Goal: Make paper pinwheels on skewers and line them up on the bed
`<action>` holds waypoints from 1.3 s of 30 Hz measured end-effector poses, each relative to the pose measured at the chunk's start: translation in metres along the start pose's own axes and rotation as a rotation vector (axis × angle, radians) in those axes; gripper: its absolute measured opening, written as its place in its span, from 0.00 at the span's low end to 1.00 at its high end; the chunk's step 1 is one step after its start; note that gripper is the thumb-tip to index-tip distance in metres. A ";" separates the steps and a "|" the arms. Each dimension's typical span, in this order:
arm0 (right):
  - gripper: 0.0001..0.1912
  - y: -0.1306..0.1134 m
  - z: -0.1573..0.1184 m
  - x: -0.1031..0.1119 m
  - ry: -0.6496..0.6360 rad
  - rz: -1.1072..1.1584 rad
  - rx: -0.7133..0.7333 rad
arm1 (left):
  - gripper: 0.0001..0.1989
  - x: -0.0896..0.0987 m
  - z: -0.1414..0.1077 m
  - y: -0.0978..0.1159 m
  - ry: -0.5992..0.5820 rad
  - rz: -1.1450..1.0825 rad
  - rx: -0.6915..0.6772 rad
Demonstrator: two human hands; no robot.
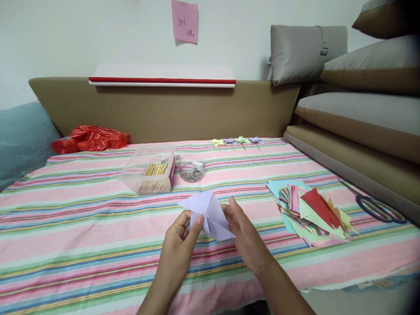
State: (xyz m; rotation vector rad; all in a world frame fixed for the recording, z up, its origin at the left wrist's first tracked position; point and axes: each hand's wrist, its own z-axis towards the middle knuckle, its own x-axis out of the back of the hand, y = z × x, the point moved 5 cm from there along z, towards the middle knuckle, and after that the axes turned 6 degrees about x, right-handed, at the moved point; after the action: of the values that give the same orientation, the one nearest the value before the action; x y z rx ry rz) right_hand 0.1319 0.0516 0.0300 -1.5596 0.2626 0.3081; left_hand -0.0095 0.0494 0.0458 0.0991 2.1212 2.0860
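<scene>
Two hands of mine meet in the head view above a striped cloth [98, 245], around a folded piece of pale purple paper [213, 210]. My left hand [179, 240] has hold of it, thumb pressed on top near the middle where the folds gather, the other fingers curled in behind, pinched together. My right hand [247, 240] curves loosely at the paper's right side, thumb raised clear; its other fingers are partly hidden, so I cannot tell whether they grip or only touch. The paper sits nearer me than the clear box [131, 170] of wooden sticks [156, 169] and the round tub [183, 167] of small metal bits [193, 176]. I judge it very light, thin yet springy, apt to spring open if I ease off, easily creased or torn, hardly slippery. The gathered middle seems the best place to hold, with only light touches at the outer points. As for writing, the pink note [185, 22] on the wall [49, 43] reads "301", with a handwritten mark below that I can't make out; the box's purplish label [172, 176] is too slanted to read
</scene>
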 end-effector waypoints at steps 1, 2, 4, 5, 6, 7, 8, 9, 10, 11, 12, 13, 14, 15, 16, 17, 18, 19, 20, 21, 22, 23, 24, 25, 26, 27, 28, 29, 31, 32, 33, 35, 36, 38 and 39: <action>0.26 -0.003 -0.001 -0.002 -0.086 0.040 -0.030 | 0.12 0.000 0.000 0.000 -0.032 -0.006 0.018; 0.23 -0.007 -0.002 -0.003 -0.145 0.058 -0.036 | 0.12 0.000 0.001 0.000 -0.053 0.005 0.032; 0.17 -0.012 -0.003 -0.003 -0.189 0.030 -0.016 | 0.12 0.003 0.001 0.001 -0.063 0.067 0.038; 0.16 -0.013 -0.004 -0.003 -0.196 0.001 -0.008 | 0.12 0.004 0.001 0.002 -0.060 0.112 0.034; 0.15 -0.012 -0.004 -0.002 -0.196 -0.031 -0.003 | 0.12 0.006 0.001 0.002 -0.055 0.159 0.026; 0.15 -0.011 -0.003 -0.001 -0.190 -0.063 0.002 | 0.12 0.007 0.001 0.003 -0.048 0.205 0.019; 0.14 -0.009 -0.003 0.000 -0.179 -0.092 0.005 | 0.13 0.008 0.001 0.003 -0.044 0.248 0.013; 0.14 -0.008 -0.002 0.001 -0.169 -0.111 0.001 | 0.13 0.008 0.001 0.003 -0.039 0.287 0.010; 0.14 -0.006 -0.002 0.002 -0.159 -0.122 -0.003 | 0.14 0.009 0.001 0.004 -0.036 0.321 0.009; 0.14 -0.004 -0.001 0.002 -0.150 -0.127 -0.007 | 0.14 0.009 0.001 0.004 -0.034 0.349 0.007; 0.14 -0.004 -0.001 0.003 -0.144 -0.128 -0.015 | 0.14 0.009 0.001 0.004 -0.036 0.372 0.004; 0.14 -0.003 -0.001 0.003 -0.143 -0.125 -0.025 | 0.14 0.009 0.001 0.004 -0.038 0.389 0.001; 0.15 -0.003 -0.001 0.003 -0.144 -0.123 -0.031 | 0.14 0.009 0.001 0.004 -0.039 0.404 -0.002; 0.15 -0.003 -0.001 0.002 -0.147 -0.126 -0.034 | 0.14 0.010 0.001 0.004 -0.039 0.420 -0.006; 0.16 -0.003 -0.001 0.002 -0.151 -0.129 -0.033 | 0.14 0.010 0.001 0.005 -0.038 0.435 -0.010; 0.16 -0.003 -0.002 0.002 -0.153 -0.134 -0.035 | 0.14 0.011 0.001 0.005 -0.038 0.450 -0.014; 0.16 -0.003 -0.002 0.002 -0.151 -0.143 -0.035 | 0.14 0.011 0.001 0.005 -0.040 0.466 -0.016; 0.16 -0.002 -0.002 0.002 -0.147 -0.158 -0.035 | 0.14 0.012 0.000 0.005 -0.041 0.479 -0.017; 0.16 -0.001 -0.002 0.002 -0.144 -0.173 -0.036 | 0.14 0.012 0.000 0.005 -0.045 0.489 -0.017; 0.15 0.001 -0.002 0.002 -0.143 -0.186 -0.040 | 0.13 0.013 0.000 0.005 -0.049 0.495 -0.015; 0.15 0.003 -0.002 0.002 -0.142 -0.194 -0.037 | 0.13 0.013 0.000 0.005 -0.052 0.496 -0.011; 0.14 0.004 -0.002 0.002 -0.138 -0.199 -0.028 | 0.13 0.014 0.001 0.005 -0.054 0.493 -0.007; 0.13 0.005 -0.001 0.002 -0.132 -0.201 -0.017 | 0.13 0.014 0.001 0.004 -0.056 0.485 -0.005; 0.13 0.006 -0.001 0.001 -0.123 -0.196 -0.009 | 0.12 0.014 0.001 0.004 -0.058 0.473 -0.004; 0.13 0.007 -0.001 0.000 -0.111 -0.187 -0.002 | 0.12 0.014 0.001 0.005 -0.059 0.453 -0.001; 0.12 0.008 -0.001 -0.001 -0.093 -0.171 0.002 | 0.12 0.015 0.002 0.005 -0.057 0.421 0.001; 0.12 0.009 0.000 -0.002 -0.068 -0.147 0.002 | 0.11 0.015 0.002 0.006 -0.053 0.372 0.004; 0.13 0.010 0.000 -0.003 -0.034 -0.119 -0.001 | 0.10 0.015 0.002 0.006 -0.052 0.308 0.013; 0.13 0.012 0.000 -0.003 0.056 -0.060 -0.002 | 0.14 0.013 0.003 0.005 -0.057 0.153 0.050; 0.14 0.014 0.000 -0.003 0.094 -0.028 -0.005 | 0.17 0.012 0.003 0.004 -0.062 0.077 0.077; 0.14 0.016 0.000 -0.004 0.117 0.011 -0.008 | 0.18 0.010 0.003 0.002 -0.069 0.013 0.106; 0.14 0.018 -0.001 -0.007 0.118 0.104 -0.010 | 0.17 0.006 0.003 -0.002 -0.074 -0.077 0.151; 0.14 0.019 -0.002 -0.010 0.111 0.151 -0.013 | 0.15 0.004 0.003 -0.004 -0.063 -0.110 0.158; 0.13 0.020 -0.003 -0.013 0.116 0.227 -0.023 | 0.13 0.002 0.003 -0.009 -0.023 -0.174 0.162; 0.13 0.020 -0.004 -0.014 0.125 0.252 -0.025 | 0.12 0.001 0.004 -0.011 0.004 -0.210 0.166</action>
State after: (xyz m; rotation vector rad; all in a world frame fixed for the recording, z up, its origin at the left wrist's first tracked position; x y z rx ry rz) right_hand 0.1113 0.0471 0.0160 -1.5745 0.5568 0.4116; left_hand -0.0089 0.0529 0.0343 -0.1033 2.1985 1.7943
